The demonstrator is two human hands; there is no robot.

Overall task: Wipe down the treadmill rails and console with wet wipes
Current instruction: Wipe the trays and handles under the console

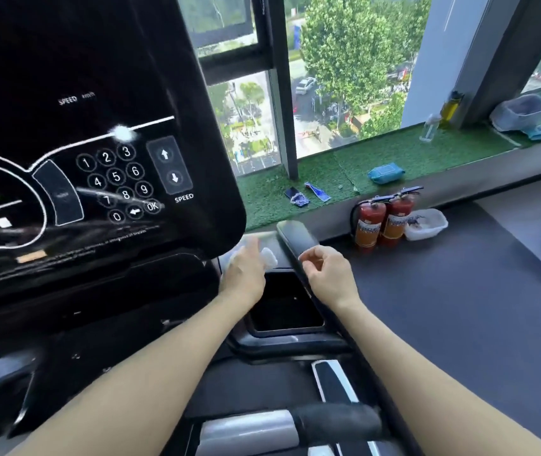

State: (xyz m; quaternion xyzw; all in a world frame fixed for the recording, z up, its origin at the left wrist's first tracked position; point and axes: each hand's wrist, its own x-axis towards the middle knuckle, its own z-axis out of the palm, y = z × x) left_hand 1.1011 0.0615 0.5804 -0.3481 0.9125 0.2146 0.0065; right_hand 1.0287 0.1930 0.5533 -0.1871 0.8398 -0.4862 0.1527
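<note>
Window sill of green turf behind; the left hand [246, 274] grips a crumpled white wipe [269, 257] beside the treadmill rail [297, 238], while the right hand [326, 271] hovers loosely curled, holding nothing.

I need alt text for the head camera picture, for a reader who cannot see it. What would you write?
Seen from above, a person's left hand holds a white wipe beside the treadmill's right rail, while the right hand hovers loosely curled over it. The dark console with a number keypad fills the left. A blue wipe pack lies on the green window ledge, above two red extinguishers.
</note>
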